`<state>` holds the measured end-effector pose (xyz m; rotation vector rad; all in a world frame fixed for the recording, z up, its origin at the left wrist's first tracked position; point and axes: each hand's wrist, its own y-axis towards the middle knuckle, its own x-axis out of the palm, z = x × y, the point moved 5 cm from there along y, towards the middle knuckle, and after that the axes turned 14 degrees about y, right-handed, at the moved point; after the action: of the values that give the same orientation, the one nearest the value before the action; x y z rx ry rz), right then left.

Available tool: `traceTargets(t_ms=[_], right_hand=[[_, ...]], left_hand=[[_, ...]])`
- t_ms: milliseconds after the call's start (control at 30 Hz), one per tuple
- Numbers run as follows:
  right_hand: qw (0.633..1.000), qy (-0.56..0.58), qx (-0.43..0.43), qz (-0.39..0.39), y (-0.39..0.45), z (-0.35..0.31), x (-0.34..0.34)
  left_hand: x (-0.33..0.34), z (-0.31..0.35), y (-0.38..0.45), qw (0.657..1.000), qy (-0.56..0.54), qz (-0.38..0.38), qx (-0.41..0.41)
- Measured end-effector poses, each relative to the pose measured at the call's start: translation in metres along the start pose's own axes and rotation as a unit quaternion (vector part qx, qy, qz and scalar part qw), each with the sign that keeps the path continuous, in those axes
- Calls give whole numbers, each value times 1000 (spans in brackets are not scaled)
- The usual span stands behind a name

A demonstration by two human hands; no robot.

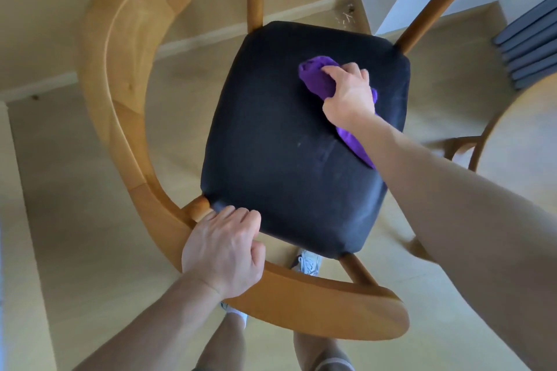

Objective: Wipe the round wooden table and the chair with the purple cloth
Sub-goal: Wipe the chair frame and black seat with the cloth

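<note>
A wooden chair (pixel 108 75) with a curved armrest rail and a black padded seat (pixel 280 159) fills the view from above. My right hand (pixel 351 93) grips the bunched purple cloth (pixel 318 75) and holds it down on the far right part of the seat; a tail of cloth trails back under my forearm. My left hand (pixel 223 250) curls over the near part of the wooden rail beside the seat's near left corner. The edge of the round wooden table (pixel 530 117) shows at the right.
Pale wooden floor surrounds the chair. A white wall corner (pixel 388 0) stands beyond the chair's back, with small debris on the floor beside it. A grey ribbed radiator (pixel 530 42) is at the far right. My legs and white shoes are below the chair's near rail.
</note>
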<state>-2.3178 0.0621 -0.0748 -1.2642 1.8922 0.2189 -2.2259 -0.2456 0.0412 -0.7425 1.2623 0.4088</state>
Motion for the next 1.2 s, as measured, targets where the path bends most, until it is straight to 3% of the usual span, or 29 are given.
traceTargets(t_ms=[133,200,300,367,433,500,600,667,800,967,1100,1133,1200], right_hand=[[996,-56,45,-53,-7,4,45],[996,-46,11,-79,-48,5,63],[978,-41,-74,-190,-129,13,80],[954,-56,-86,-282,-165,25,81],[944,-53,-62,-320,-165,36,67],[963,-13,-34,-268,-145,44,41],[998,37,-1,-46,-98,52,-11],[997,21,58,42,-70,58,-26],[990,-28,138,-19,-75,54,14],[984,-34,44,-169,-165,46,73],[942,50,76,-324,-157,64,50],[942,60,91,-319,-144,71,34],[963,81,124,-228,-109,87,-8]], left_hand=[[2,-3,1,1000,-5,2,-6],[2,-3,1,1000,-2,-1,-4],[0,-2,1,1000,-4,-13,-10],[-1,-1,2,1000,-4,-16,-14],[-1,-1,2,1000,-6,-19,-16],[0,-1,1,1000,-7,-18,-13],[0,-1,1,1000,-4,-18,-9],[0,0,2,1000,-2,-20,-6],[0,-1,2,1000,-3,-18,-1],[1,-1,1,999,0,-38,6],[1,2,5,998,31,-52,18],[1,2,6,998,40,-52,21],[1,2,6,997,49,-48,24]])
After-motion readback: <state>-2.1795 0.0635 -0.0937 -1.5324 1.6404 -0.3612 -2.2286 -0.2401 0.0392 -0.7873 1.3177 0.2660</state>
